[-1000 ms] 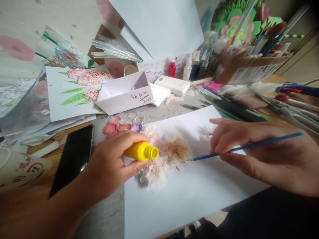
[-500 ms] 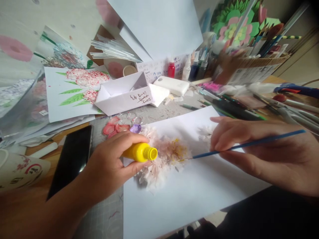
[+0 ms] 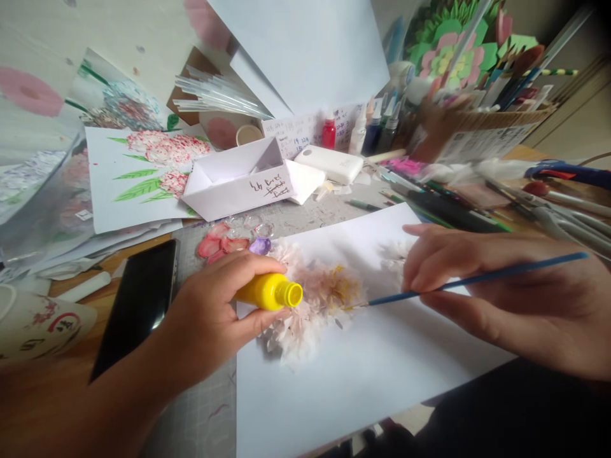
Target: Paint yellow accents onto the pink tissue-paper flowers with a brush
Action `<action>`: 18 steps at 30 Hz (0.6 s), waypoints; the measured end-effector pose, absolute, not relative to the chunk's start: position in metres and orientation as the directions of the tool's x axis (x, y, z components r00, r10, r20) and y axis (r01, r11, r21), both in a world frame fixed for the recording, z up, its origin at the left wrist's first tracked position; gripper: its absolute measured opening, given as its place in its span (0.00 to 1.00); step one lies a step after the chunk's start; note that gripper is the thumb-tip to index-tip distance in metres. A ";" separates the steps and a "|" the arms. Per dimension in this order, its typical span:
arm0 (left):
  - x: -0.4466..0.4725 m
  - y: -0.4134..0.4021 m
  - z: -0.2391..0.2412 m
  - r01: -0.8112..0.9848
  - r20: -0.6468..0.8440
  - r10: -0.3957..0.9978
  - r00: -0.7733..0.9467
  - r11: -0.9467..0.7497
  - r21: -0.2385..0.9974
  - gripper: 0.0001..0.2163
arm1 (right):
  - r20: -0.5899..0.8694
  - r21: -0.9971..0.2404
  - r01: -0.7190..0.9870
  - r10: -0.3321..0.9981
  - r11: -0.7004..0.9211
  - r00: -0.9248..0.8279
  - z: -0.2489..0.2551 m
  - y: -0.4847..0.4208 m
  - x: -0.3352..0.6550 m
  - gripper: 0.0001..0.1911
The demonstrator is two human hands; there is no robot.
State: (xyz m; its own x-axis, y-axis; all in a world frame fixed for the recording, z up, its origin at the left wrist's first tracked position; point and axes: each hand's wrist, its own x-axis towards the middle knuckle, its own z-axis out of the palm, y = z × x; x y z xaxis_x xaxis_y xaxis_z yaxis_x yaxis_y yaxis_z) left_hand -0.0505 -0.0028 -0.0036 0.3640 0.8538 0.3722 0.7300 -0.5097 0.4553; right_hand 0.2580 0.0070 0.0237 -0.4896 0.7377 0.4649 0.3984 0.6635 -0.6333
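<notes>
My left hand (image 3: 214, 312) is closed round a small yellow paint bottle (image 3: 270, 292), uncapped, lying on its side with the mouth pointing right. My right hand (image 3: 501, 286) pinches a thin blue paintbrush (image 3: 472, 280). The brush tip touches the yellow-dabbed middle of a pale pink paper flower (image 3: 315, 302). The flower is stuck on a white sheet (image 3: 372, 362) lying in front of me.
A black phone (image 3: 138, 302) lies left of my left hand, with a mug (image 3: 33, 324) further left. Behind are a folded white paper box (image 3: 238, 181), flower paintings (image 3: 138, 172), paint bottles (image 3: 329, 132), a white power bank (image 3: 331, 163) and pens and brushes (image 3: 477, 197) at the right.
Almost nothing differs. The brush tip has shifted very slightly on the flower; both hands keep their hold.
</notes>
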 end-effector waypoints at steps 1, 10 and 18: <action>-0.051 -0.003 -0.004 0.729 0.373 0.853 0.365 -0.511 0.455 0.09 | 0.462 -0.633 0.406 0.742 0.659 -0.485 0.024 0.007 0.257 0.06; -0.049 -0.002 -0.004 0.737 0.368 0.847 0.383 -0.521 0.432 0.09 | 0.441 -0.660 0.363 0.731 0.657 -0.521 0.022 0.006 0.254 0.06; -0.050 -0.003 -0.003 0.729 0.374 0.848 0.375 -0.519 0.446 0.09 | 0.449 -0.626 0.395 0.725 0.672 -0.522 0.022 0.007 0.255 0.05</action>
